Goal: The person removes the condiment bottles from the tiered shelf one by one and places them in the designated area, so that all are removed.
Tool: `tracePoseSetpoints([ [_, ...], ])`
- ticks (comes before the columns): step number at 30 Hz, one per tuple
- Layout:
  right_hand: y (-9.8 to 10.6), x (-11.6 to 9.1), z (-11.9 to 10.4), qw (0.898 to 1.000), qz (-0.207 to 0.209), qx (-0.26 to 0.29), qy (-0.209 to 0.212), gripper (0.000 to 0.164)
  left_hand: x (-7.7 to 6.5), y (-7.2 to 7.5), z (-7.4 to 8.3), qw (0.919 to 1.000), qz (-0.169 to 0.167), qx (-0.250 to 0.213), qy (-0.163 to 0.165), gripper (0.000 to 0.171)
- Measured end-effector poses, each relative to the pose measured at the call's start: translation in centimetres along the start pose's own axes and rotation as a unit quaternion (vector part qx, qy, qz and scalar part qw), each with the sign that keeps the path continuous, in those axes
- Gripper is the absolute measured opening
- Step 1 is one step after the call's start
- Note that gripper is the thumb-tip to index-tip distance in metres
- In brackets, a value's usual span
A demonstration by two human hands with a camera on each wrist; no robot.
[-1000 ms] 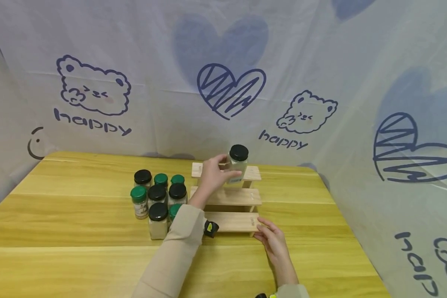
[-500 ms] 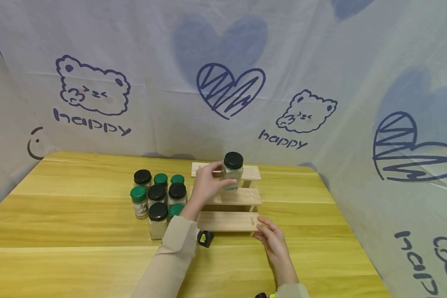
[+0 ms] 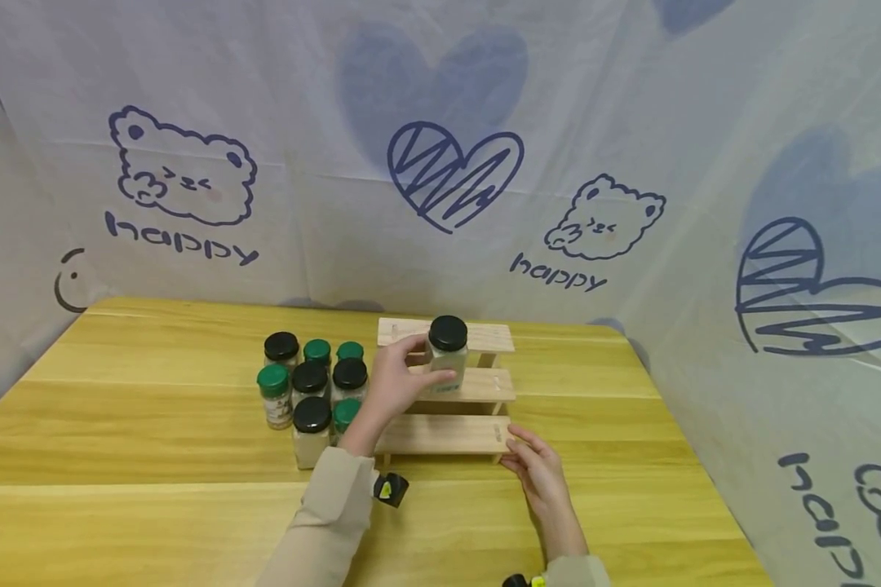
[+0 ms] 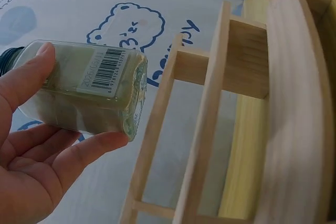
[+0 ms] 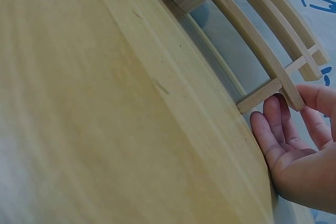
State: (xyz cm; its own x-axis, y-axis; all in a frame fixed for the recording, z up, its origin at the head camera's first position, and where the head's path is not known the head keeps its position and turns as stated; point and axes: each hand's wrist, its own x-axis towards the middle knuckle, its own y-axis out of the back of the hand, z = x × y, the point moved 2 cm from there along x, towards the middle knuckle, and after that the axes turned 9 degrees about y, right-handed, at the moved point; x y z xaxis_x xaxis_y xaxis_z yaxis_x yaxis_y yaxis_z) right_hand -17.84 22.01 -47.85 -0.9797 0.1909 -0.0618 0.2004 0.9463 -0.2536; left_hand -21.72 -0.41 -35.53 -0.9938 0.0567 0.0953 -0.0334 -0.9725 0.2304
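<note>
My left hand grips a clear spice jar with a black lid, keeping it upright above the middle step of a three-step wooden rack. In the left wrist view the jar shows a barcode label and pale contents, with the thumb on one side and fingers on the other. Its base is apart from the rack's boards. At the rack's lower right end, my right hand holds the front step. The right wrist view has its fingers around and below that board's end.
Left of the rack stand several spice jars in a close group, some with black lids, others with green lids. The wooden table ends at a printed cloth behind and on the right.
My left hand has brought the jar down and to the left, from near the top step toward the middle one. The right hand stays on the rack's front step.
</note>
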Motion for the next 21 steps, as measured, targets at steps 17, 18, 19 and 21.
tracePoseSetpoints([
  [17,0.1,0.0,0.0,1.0,0.002,0.004,0.0,0.025,-3.0,1.0,-0.6,0.9985,-0.012,-0.019,-0.049,0.042],
  [18,0.1,0.0,0.0,1.0,0.002,0.005,0.0,0.025,-3.2,1.1,-0.7,0.9987,-0.013,-0.021,-0.045,0.042],
  [19,0.1,0.0,0.0,1.0,0.003,0.005,0.0,0.025,-3.3,1.2,-0.8,0.9988,-0.015,-0.022,-0.041,0.042],
  [21,0.0,0.0,0.0,1.0,0.003,0.003,0.0,0.025,-3.1,1.2,-2.0,0.9986,-0.017,-0.022,-0.044,0.043],
])
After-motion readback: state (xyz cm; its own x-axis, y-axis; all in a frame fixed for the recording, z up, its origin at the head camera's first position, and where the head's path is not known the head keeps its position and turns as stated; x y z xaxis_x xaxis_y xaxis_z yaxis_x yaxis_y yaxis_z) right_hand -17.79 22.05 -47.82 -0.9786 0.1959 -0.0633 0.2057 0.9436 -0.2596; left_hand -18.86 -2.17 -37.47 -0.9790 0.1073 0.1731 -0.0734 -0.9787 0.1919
